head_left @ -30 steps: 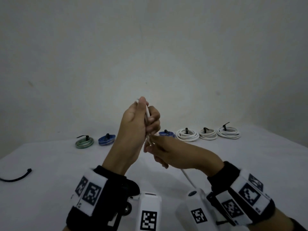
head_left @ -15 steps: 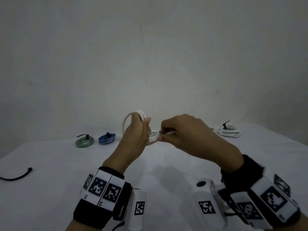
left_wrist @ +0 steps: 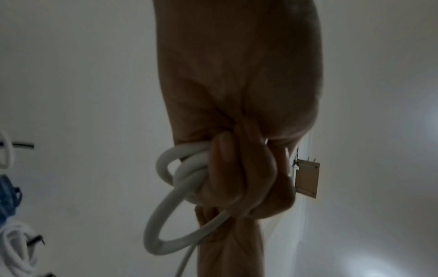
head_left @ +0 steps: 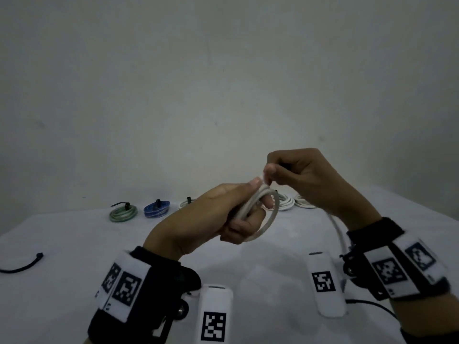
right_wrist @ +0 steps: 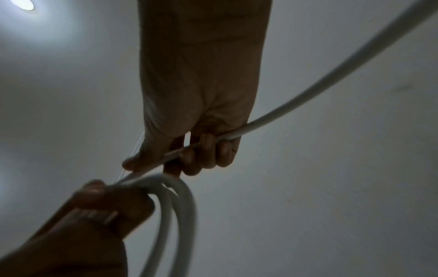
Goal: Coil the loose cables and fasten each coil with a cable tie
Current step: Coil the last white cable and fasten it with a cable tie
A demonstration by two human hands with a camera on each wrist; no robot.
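White round cable [head_left: 269, 219], smooth and plastic-sheathed, is the one you have in work now, held up in the air between your two hands, above the pale cloth-covered worktop [head_left: 62, 256]. Your left hand [head_left: 211, 219] has its fingers curled tight around a few finished loops, with the thumb pressed on top of the bundle; the loops hang out below and beyond that grip. Your right hand [head_left: 305, 180], just above and to the outer side of the left, pinches the running strand between thumb and fingers and lays it onto the bundle. From that grip the loose tail [head_left: 339, 232] curves down past your right wrist, so by my reading there are more turns to wind before this coil is ready.

No tie is on this coil yet. Beyond your hands, along the back of the worktop, finished work sits in a row: a green coil [head_left: 123, 213] and a blue coil [head_left: 157, 209], each with a black tie, then several white coils [head_left: 285, 203] partly hidden behind your hands; how many I cannot tell. Far out from your left grip lies a black cable tie [head_left: 23, 265], loose and probably meant for this coil. So most of the task looks done; what remains is finishing the wind and fastening it.
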